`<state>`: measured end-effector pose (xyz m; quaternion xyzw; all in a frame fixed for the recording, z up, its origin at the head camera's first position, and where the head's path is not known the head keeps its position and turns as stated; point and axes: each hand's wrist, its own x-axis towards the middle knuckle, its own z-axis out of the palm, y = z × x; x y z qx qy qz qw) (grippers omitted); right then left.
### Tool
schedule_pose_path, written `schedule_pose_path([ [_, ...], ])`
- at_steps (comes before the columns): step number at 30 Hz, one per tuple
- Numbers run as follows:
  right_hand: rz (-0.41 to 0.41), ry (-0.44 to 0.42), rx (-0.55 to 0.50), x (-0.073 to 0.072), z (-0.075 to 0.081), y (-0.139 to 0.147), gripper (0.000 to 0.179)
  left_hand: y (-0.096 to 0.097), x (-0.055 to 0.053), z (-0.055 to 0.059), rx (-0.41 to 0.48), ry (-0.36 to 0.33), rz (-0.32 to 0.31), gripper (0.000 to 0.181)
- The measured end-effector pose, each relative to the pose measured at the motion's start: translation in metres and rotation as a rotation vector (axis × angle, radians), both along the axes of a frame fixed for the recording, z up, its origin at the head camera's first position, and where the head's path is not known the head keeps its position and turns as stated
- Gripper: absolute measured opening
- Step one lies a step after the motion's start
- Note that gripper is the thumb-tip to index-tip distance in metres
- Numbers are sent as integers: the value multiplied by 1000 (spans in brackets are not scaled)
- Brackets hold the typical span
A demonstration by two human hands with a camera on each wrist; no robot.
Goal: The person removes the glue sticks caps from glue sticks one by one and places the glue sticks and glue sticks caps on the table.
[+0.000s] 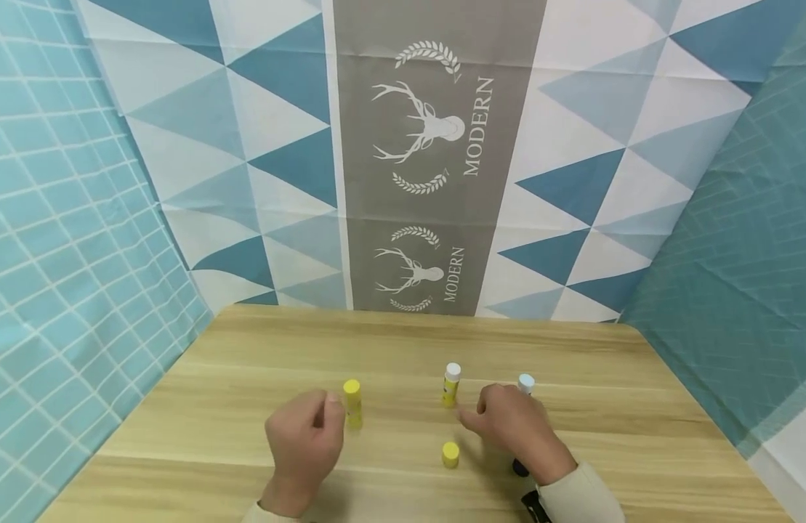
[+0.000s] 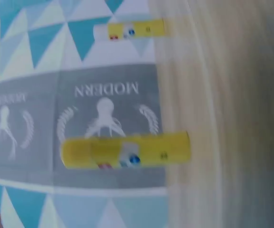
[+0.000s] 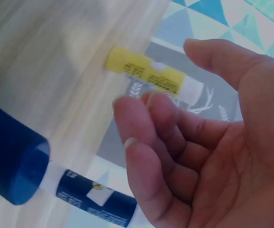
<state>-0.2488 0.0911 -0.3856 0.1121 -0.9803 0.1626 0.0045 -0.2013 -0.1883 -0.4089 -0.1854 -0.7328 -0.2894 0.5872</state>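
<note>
A capped yellow glue stick (image 1: 353, 403) stands upright on the table, just right of my left hand (image 1: 306, 443). The fingers of that hand are curled, with nothing visible in them; only a sliver shows in the left wrist view. A second yellow glue stick (image 1: 450, 386) stands uncapped, its white top bare. Close to it, my right hand (image 1: 517, 425) hovers palm inward, fingers loosely bent and thumb apart, holding nothing. Behind that hand is a dark blue glue stick (image 3: 99, 197) with a white top, partly hidden in the head view.
A loose yellow cap (image 1: 450, 455) sits in front of the uncapped yellow stick. The dark blue cap (image 3: 15, 154) stands near the right wrist, partly covered by it in the head view. Patterned cloth (image 1: 435, 218) hangs behind the wooden table (image 1: 403, 341).
</note>
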Motion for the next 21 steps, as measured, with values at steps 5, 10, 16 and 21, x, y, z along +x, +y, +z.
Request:
schedule_pose_path([
  [5,66,18,-49,13,6,-5,36,-8,-3,-9,16,-269,110,7],
  [10,115,36,-95,20,5,-13,26,-9,-1,-13,31,-602,175,28],
  [16,124,33,-64,23,2,-19,29,-8,-5,-11,17,-910,171,50],
  [21,143,14,-58,24,1,-24,27,-8,-10,-15,-79,-1003,179,52],
])
